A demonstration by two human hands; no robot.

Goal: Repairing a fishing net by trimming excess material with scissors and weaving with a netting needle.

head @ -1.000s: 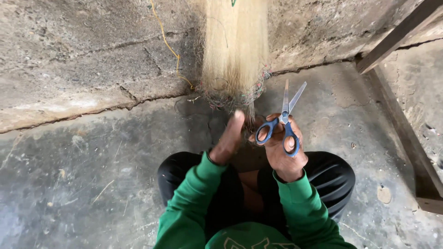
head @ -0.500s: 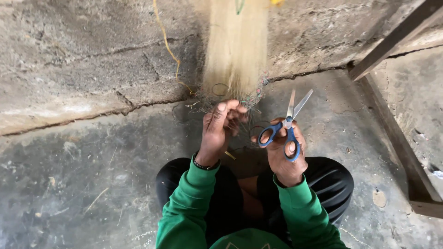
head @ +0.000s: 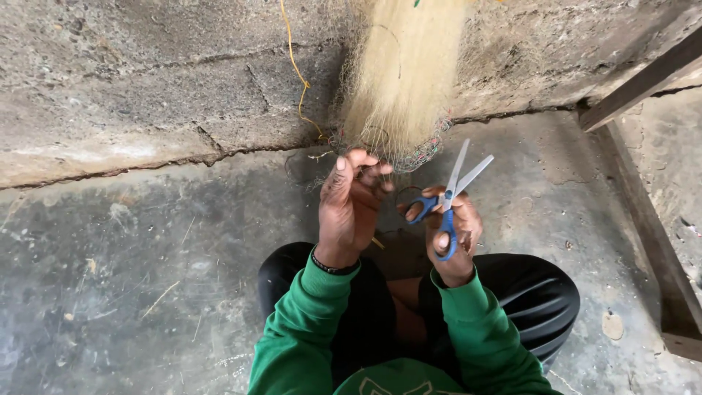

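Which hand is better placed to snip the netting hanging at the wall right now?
Probably the right hand: it already holds the blue scissors, blades open and pointing up at the net's lower edge. The left hand has no tool; its fingers pinch net strands, so it suits steadying them.

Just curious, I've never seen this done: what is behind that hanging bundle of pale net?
Behind the net bundle is a rough concrete wall with a yellow cord hanging beside it. The wall directly behind the bundle is covered.

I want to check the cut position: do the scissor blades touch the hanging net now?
Apart. In the head view the open blades of the scissors in the right hand point up beside the net, with bare floor visible between them.
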